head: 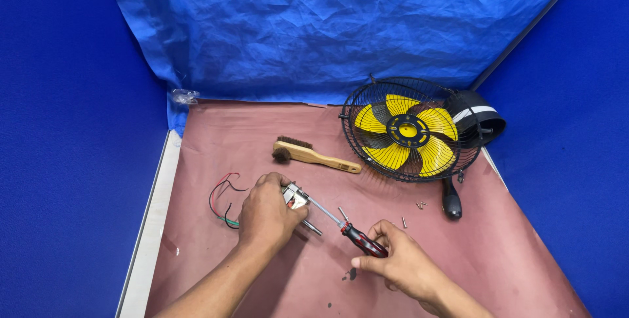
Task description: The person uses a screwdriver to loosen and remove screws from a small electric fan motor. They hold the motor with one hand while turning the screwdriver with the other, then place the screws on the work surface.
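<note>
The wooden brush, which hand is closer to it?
Left. The left hand grips the small motor just below the wooden brush; the right hand, holding the screwdriver, sits farther down and right.

Your left hand [265, 215] is curled palm-down, fingers clenched tight, forearm angling in from bottom centre. Your right hand [400, 264] sits lower right, thumb and fingertips pinched together, wrist bent toward the left.

motor [296, 197] mostly hidden under left hand [265, 216], loose screws [420, 205] tiny
</note>
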